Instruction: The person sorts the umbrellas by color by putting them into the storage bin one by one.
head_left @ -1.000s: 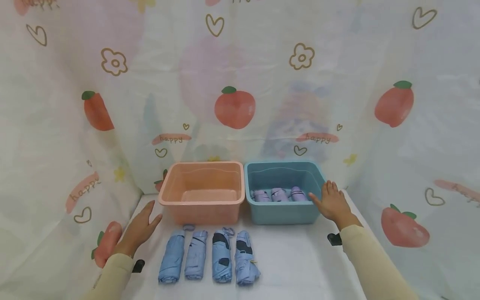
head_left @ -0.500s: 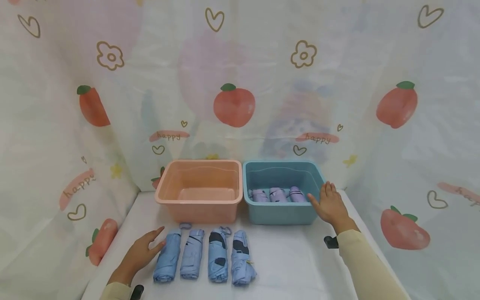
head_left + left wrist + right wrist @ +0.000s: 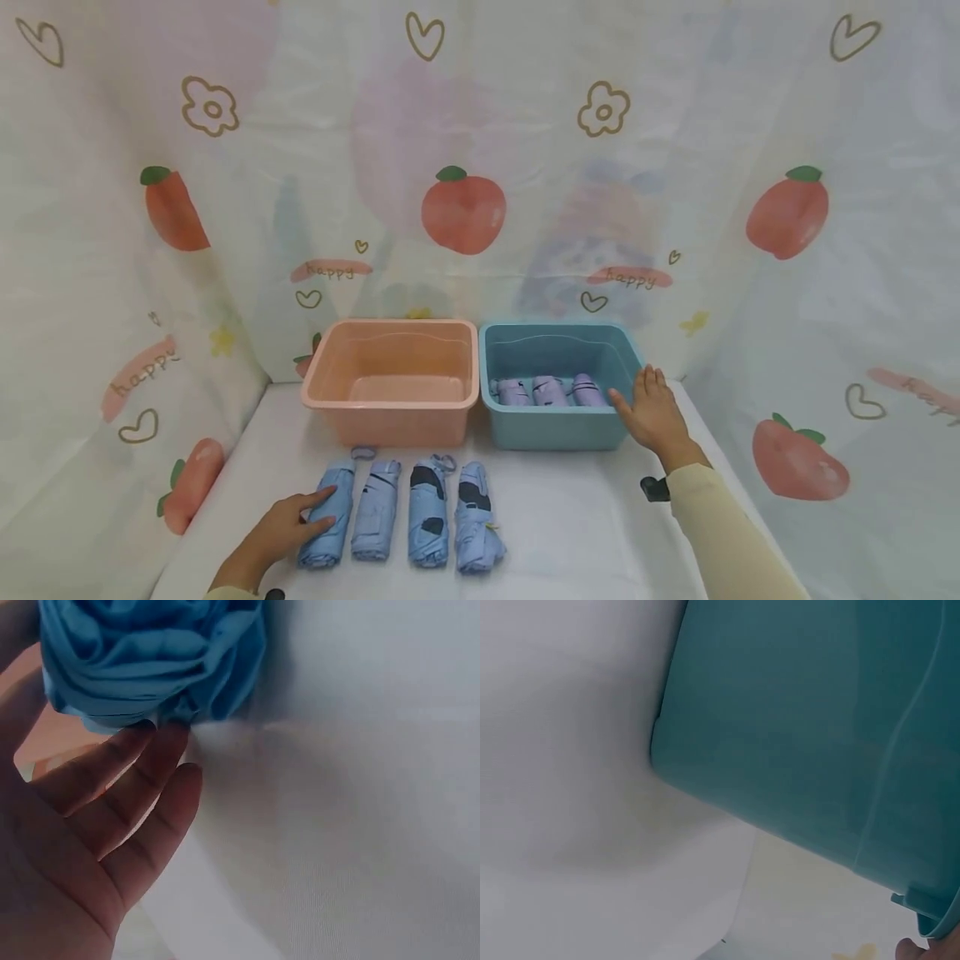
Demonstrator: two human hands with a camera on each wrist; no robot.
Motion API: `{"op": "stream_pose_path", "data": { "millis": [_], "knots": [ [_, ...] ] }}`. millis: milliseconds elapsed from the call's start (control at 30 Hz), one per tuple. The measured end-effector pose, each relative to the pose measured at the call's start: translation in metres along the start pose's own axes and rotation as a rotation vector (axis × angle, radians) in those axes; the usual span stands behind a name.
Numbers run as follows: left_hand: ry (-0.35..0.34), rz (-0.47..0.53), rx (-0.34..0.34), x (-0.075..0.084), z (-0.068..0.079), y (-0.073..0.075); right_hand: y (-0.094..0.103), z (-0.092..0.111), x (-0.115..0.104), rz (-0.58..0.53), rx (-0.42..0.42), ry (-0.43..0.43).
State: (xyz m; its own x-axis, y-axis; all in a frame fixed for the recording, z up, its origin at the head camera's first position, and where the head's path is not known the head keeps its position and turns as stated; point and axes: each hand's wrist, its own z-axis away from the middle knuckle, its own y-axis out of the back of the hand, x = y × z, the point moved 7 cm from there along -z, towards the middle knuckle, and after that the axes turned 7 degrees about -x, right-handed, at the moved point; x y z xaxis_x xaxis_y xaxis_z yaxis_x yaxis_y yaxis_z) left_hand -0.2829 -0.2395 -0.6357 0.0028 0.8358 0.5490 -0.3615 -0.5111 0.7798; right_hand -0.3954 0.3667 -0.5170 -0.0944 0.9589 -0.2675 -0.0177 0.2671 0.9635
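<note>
On the white tabletop lie several rolled-up folding umbrellas side by side. My left hand (image 3: 281,533) is at the leftmost blue umbrella (image 3: 335,500), thumb and fingers spread over it. In the left wrist view, the fingertips touch the gathered fabric end of that umbrella (image 3: 157,660), and the fingers are only slightly bent. My right hand (image 3: 658,417) rests with straight fingers at the right rim of the blue tub (image 3: 555,429). Three purple rolled umbrellas (image 3: 550,392) lie inside that tub. The right wrist view shows mostly the blue tub's outer wall (image 3: 795,735).
A peach tub (image 3: 401,425) stands left of the blue one, their rims close together. To the right of the leftmost umbrella lie a second blue umbrella (image 3: 377,512), one with dark patches (image 3: 428,508) and another (image 3: 476,525). A patterned curtain (image 3: 465,125) encloses the back and sides.
My left hand has come from beside the peach tub down and toward me, onto the leftmost umbrella. The right hand stays at the blue tub's rim. The head view has shifted slightly.
</note>
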Motion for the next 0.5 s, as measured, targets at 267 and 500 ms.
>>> {"op": "stream_pose_path", "data": {
  "millis": [267,500],
  "knots": [
    [0.019,0.052,-0.019,0.014,-0.007,-0.010,0.003,0.004,0.003,0.021,0.015,0.008],
    [0.017,0.071,0.041,0.014,-0.011,-0.005,-0.001,0.000,0.000,0.008,-0.002,0.009]
  ]
}}
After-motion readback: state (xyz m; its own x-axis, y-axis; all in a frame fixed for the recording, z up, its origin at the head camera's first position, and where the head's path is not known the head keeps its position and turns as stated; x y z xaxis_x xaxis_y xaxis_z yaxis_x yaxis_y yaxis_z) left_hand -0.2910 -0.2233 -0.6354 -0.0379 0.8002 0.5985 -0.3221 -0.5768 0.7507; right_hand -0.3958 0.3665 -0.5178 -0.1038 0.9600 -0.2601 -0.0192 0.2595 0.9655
